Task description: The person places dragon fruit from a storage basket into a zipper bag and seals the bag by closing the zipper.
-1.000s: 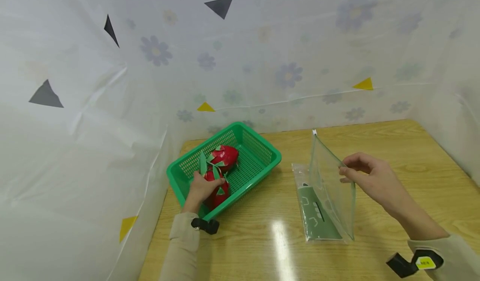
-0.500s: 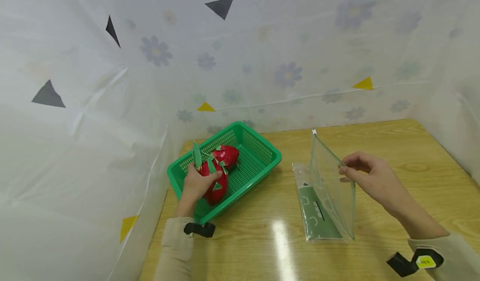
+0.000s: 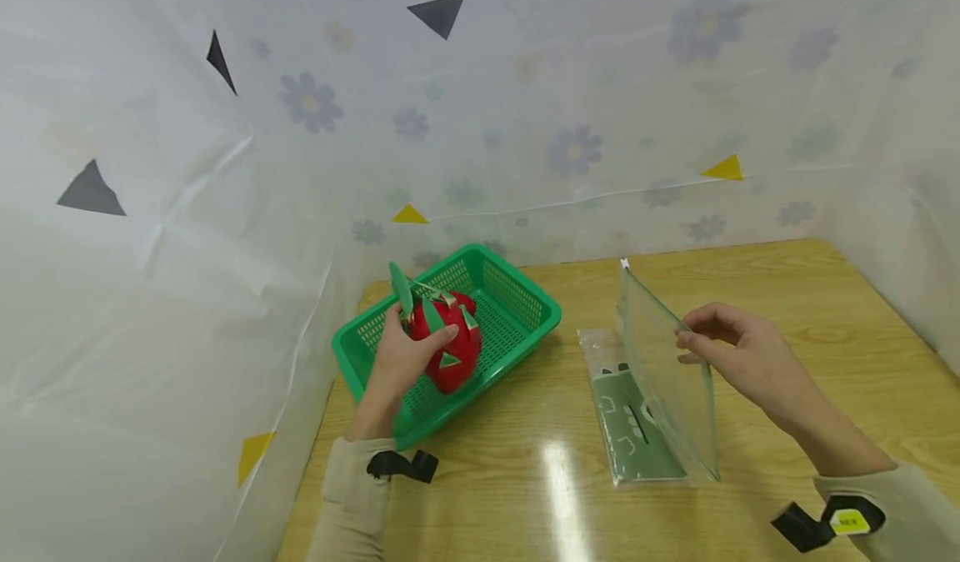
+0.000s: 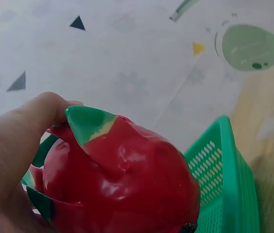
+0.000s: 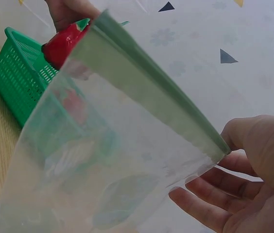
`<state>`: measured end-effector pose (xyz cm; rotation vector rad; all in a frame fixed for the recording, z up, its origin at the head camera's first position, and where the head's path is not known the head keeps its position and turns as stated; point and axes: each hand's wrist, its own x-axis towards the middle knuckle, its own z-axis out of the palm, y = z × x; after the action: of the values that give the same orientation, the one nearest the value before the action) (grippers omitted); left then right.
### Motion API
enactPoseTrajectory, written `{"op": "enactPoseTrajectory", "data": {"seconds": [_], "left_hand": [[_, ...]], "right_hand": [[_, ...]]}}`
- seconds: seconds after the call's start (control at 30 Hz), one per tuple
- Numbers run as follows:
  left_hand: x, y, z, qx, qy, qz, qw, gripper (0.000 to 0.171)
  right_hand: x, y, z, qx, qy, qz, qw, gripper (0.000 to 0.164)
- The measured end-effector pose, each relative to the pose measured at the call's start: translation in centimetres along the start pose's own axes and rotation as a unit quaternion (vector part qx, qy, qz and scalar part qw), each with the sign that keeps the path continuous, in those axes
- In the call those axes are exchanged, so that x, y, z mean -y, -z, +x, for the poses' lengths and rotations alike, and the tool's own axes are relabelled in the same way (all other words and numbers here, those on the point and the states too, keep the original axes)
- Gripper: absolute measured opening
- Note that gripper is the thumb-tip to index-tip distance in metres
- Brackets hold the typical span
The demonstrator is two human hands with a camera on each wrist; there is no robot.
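My left hand point(image 3: 397, 358) grips a red artificial dragon fruit point(image 3: 455, 358) with green-tipped scales, thumb across its near side. It is raised over the green basket point(image 3: 517, 347), and in the right wrist view it appears above the basket's rim. A second dragon fruit point(image 3: 469, 302) lies in the basket, mostly hidden behind the held one. My right hand point(image 3: 738, 353) pinches the green-edged top of a clear slider zip bag point(image 3: 663, 362) between thumb and fingers. The bag's upper sheet is pulled upright, while its green printed part point(image 3: 637, 433) lies flat on the table.
The basket stands at the left of the wooden table point(image 3: 517, 479), close to the plastic-sheeted side wall point(image 3: 247, 312). A flower-patterned sheet point(image 3: 525, 128) hangs along the back edge. Bare wood separates the basket from the bag.
My left hand has lifted the dragon fruit from the basket floor and moved it slightly right and up. My right hand keeps hold of the bag's edge, nearly still.
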<state>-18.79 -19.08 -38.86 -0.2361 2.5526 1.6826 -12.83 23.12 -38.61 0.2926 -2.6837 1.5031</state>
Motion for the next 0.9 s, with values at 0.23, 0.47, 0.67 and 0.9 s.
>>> {"op": "enactPoseTrajectory", "data": {"seconds": [0.23, 0.47, 0.67, 0.9], "left_hand": [[-2.0, -1.1, -1.0, 0.033, -0.036, -0.039, 0.9980, 0.091], [-2.6, -2.2, -1.4, 0.056, -0.058, -0.067, 0.9945, 0.084], [-3.3, -3.2, -1.9, 0.075, -0.059, -0.076, 0.9926, 0.092], [-4.4, -4.7, -2.6, 0.096, -0.068, -0.080, 0.9898, 0.100]], "right_hand": [[0.0, -0.1, 0.0, 0.002, 0.006, 0.007, 1.000, 0.023], [0.3, -0.2, 0.0, 0.004, 0.001, 0.003, 1.000, 0.023], [0.4, -0.3, 0.0, 0.004, -0.002, -0.001, 1.000, 0.023], [0.4, -0.4, 0.1, 0.004, -0.002, -0.005, 1.000, 0.022]]}}
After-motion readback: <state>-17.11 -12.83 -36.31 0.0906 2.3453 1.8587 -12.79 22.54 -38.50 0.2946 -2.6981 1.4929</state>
